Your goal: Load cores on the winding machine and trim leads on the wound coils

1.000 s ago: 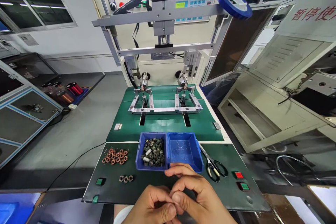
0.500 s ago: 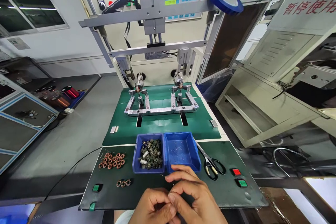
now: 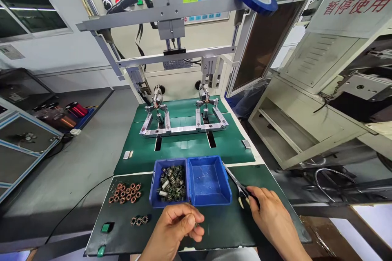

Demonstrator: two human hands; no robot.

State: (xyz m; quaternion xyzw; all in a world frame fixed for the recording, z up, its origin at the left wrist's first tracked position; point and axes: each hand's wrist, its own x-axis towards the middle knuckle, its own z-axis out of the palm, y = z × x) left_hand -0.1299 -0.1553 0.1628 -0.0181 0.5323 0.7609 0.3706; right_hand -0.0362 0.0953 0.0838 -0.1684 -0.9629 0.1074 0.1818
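Note:
My left hand (image 3: 177, 226) is in a pinch in front of the blue bins, closed on something tiny that its fingers mostly hide. At the right, my right hand (image 3: 271, 214) has its fingers closed round the black handles of the scissors (image 3: 235, 178), which lie on the mat with the blades toward the right bin. The left blue bin (image 3: 152, 189) contains many small dark cores and a few white pieces. Thin wire scraps lie in the right blue bin (image 3: 211, 197). Left of my left hand is a short row of copper-wound cores (image 3: 139, 220).
A cluster of copper-wound cores (image 3: 125, 193) is on the mat's left side, with a green button (image 3: 106, 227) near the front corner. Behind the bins stands a winding machine with a metal fixture frame (image 3: 183, 130) and a crossbar (image 3: 177, 56) above.
My hands were together in front of the bins. My right hand has moved right onto the scissors' handles, while the left stays pinched. The view has shifted slightly.

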